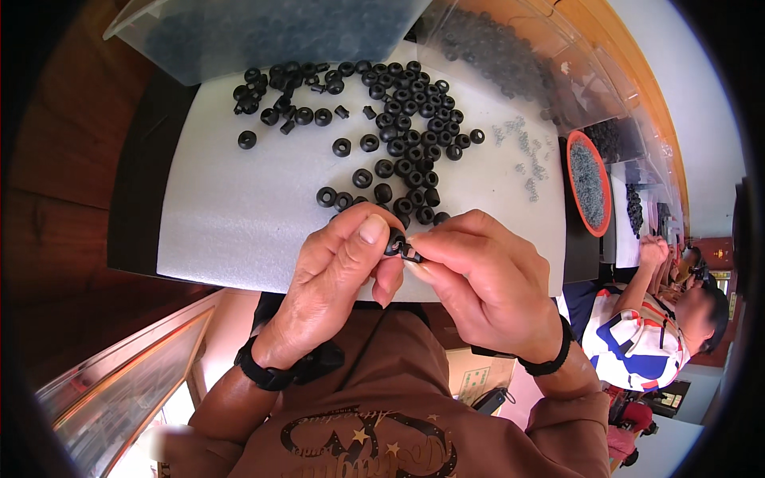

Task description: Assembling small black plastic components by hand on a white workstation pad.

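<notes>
The left hand point(339, 267) pinches a black rubber ring point(395, 240) over the white foam mat point(231, 215) on the table. The right hand point(486, 279) grips a small black insert point(412, 255) against it. Assembly appears underway; seating calls for aligned pressure. Loose rings point(406, 135) lie beyond.

Bright, even daylight, strongest at the right of the frame, where a pale wall washes out almost to white. Soft glare on the white foam pad point(239, 215) at centre; only faint, short shadows under the black rings point(406, 119). Dim and brown at the left edge. Heavy fisheye bend toward the rim, with black vignette in all corners. Sharp at centre on both hands; softer and smeared at the lower edge and far right.
</notes>
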### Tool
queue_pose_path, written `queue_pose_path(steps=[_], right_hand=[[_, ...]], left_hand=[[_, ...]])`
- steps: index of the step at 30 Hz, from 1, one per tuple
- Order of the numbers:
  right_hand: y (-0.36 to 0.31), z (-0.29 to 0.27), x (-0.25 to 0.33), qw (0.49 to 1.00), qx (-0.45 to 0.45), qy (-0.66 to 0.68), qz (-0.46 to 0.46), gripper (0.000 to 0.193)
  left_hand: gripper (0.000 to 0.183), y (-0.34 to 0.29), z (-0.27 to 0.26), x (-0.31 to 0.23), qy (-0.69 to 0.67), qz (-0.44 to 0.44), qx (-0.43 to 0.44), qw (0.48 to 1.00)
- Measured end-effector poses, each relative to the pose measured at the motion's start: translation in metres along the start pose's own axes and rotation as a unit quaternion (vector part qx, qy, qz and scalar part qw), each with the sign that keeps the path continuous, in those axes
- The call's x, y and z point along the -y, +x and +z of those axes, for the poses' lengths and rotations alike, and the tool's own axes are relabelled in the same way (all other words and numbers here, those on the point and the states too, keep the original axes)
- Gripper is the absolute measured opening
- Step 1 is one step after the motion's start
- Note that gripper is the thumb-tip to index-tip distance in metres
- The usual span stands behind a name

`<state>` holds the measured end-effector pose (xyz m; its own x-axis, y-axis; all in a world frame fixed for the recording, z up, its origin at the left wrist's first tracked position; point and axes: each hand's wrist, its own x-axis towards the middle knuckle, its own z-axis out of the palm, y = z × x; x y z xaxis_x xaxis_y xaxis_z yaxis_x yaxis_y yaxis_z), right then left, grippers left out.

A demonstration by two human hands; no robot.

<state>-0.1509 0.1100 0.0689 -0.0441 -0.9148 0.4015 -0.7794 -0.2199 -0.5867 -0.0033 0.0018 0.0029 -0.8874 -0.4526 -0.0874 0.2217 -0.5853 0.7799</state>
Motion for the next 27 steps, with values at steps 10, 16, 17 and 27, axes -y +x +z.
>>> queue_pose_path(steps=[10, 16, 17, 27], right_hand=[[0.0, -0.003, 0.002, 0.998, 0.02, -0.051, -0.026, 0.028], [-0.001, -0.002, 0.001, 0.998, 0.013, -0.05, -0.036, 0.03], [0.0, -0.002, 0.002, 0.998, 0.014, -0.051, -0.034, 0.03], [-0.002, 0.0, 0.003, 0.998, 0.004, -0.049, -0.034, 0.032]], left_hand=[[0.044, 0.0, -0.002, 0.008, 0.061, 0.049, 0.002, 0.997], [0.047, 0.0, -0.001, 0.007, 0.072, 0.042, -0.003, 0.997], [0.047, 0.0, -0.001, 0.007, 0.074, 0.044, -0.002, 0.996], [0.042, 0.0, -0.001, 0.011, 0.072, 0.067, 0.005, 0.995]])
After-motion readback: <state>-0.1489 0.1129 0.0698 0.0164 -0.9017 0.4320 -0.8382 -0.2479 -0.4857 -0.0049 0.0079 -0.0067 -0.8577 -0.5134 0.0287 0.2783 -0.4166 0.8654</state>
